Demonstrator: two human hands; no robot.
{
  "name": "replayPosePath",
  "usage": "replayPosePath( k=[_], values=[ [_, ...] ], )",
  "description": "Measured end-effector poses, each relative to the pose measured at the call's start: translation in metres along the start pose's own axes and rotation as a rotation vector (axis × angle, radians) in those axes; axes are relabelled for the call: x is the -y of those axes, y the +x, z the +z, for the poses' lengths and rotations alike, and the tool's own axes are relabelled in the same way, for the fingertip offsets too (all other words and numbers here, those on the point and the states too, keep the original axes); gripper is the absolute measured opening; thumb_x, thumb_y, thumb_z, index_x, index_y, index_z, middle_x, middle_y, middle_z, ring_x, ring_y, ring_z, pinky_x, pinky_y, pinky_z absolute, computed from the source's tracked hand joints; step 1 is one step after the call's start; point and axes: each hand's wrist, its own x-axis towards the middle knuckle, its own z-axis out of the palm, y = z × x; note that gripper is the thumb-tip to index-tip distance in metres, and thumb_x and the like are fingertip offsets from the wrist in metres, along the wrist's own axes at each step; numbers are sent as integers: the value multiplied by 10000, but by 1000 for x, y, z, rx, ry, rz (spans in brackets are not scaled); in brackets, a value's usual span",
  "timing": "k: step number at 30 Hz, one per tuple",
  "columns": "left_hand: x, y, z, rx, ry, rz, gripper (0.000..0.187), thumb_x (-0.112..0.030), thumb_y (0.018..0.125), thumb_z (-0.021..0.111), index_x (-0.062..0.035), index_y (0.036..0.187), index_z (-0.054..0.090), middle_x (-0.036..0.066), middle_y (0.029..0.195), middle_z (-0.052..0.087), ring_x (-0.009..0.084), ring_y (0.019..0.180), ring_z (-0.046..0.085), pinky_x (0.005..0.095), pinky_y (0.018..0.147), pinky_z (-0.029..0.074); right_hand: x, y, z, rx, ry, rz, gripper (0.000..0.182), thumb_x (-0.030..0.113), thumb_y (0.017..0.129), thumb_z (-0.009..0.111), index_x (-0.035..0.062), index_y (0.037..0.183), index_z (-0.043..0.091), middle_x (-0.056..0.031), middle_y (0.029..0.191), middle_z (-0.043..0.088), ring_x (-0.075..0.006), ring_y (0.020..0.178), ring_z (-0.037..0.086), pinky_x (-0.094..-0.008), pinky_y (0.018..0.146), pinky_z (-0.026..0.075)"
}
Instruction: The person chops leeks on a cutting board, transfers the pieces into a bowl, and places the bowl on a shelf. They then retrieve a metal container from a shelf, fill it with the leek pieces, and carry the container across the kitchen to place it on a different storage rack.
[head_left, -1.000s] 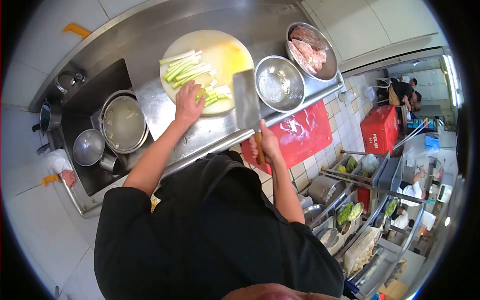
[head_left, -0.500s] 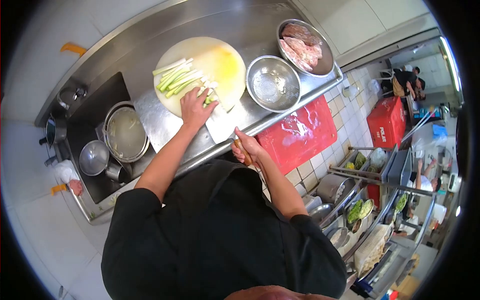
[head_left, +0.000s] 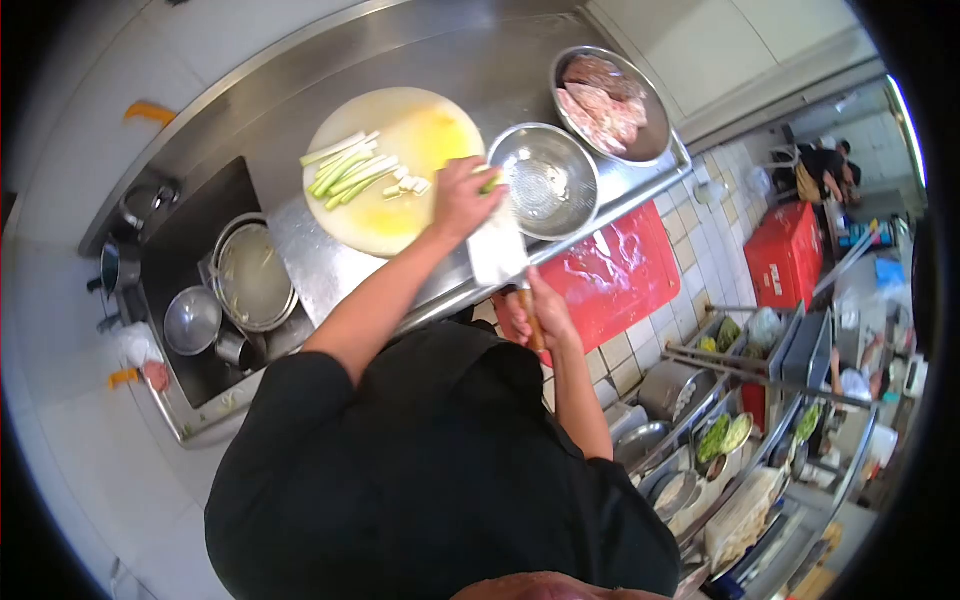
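My right hand (head_left: pixel 543 312) is wrapped round the wooden handle of a cleaver (head_left: pixel 497 250), whose wide blade points away from me at the counter's front edge. Just beyond the blade, my left hand (head_left: pixel 465 203) is closed on cut scallion pieces (head_left: pixel 488 181), with green showing at the fingers. These fingers are right at the near rim of a steel bowl (head_left: pixel 545 185), over the right edge of the round cutting board (head_left: pixel 395 112). Scallion stalks (head_left: pixel 350 172) lie on the board's left half, with a few short white scallion pieces (head_left: pixel 408 184) beside them.
A second steel bowl (head_left: pixel 654 130) holding raw meat stands at the counter's far right. Left of the board is a sink (head_left: pixel 225 190) with pots and bowls. A red lid or board (head_left: pixel 620 265) lies below the counter edge. Shelves of food trays and other people are at right.
My left hand has moved right from the scallions to the bowl's rim, taking cut pieces along. My right hand has brought the cleaver to the right, off the board.
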Motion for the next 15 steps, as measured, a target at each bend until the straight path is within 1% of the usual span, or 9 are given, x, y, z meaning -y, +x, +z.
replayPosePath(
  k=[1,3,4,5,8,9,11,13,15],
  values=[
    [-6,6,18,15,23,27,296,-278,780,814,-110,1023,793,120,1123,690,316,1035,619,419,909,484,3,-9,-1,-111,61,-32,748,675,1028,282,88,592,439,-43,477,406,-161,383,426,-314,390,406],
    [-2,7,57,126,-65,-109,322,-304,778,808,-112,1036,787,124,1119,701,324,1084,611,447,967,463,3,-21,-14,-90,95,-102,735,678,1022,313,78,626,466,-45,503,429,-165,383,427,-314,383,399],
    [0,4,63,94,-27,-82,335,-297,775,809,-111,1052,781,124,1122,701,328,1104,604,456,982,452,2,-22,-19,-236,72,-100,669,657,1021,359,78,721,505,-44,542,474,-167,389,451,-311,385,429],
    [3,0,69,63,8,-54,349,-290,772,810,-110,1068,775,125,1125,700,332,1124,597,466,997,442,0,-21,-21,-341,-5,-142,633,633,1026,378,79,748,508,-44,554,481,-168,394,460,-310,384,428],
    [17,-7,24,4,30,-57,365,-271,768,809,-100,1086,763,122,1135,693,341,1146,584,476,1011,430,-5,-17,-23,-602,-235,-304,492,524,1044,446,86,828,507,-39,569,490,-170,413,492,-312,382,433],
    [34,-17,7,-47,152,-70,372,-250,770,805,-88,1100,749,116,1146,678,337,1149,574,480,1014,421,-5,-16,-22,-590,-250,-314,482,518,1046,447,86,840,504,-39,570,491,-168,414,493,-314,380,434],
    [53,-30,-33,-37,412,-225,417,-255,798,785,-66,1160,704,119,1221,633,330,1183,542,484,1015,413,-7,-14,-19,-566,-281,-326,461,505,1050,448,87,863,499,-38,571,492,-164,416,495,-318,377,437],
    [77,-43,-48,48,423,-332,492,-269,826,770,-27,1238,651,165,1251,611,357,1214,523,500,1044,393,-5,-11,-12,-368,-116,-280,435,484,1050,473,78,894,490,-44,572,491,-157,399,473,-310,367,423],
    [88,-49,-44,45,437,-275,522,-272,834,767,-14,1266,630,176,1252,602,367,1223,518,508,1049,392,-4,0,-10,-204,-39,-218,427,483,1046,494,81,903,480,-46,578,491,-150,394,461,-305,363,415]
  ],
)
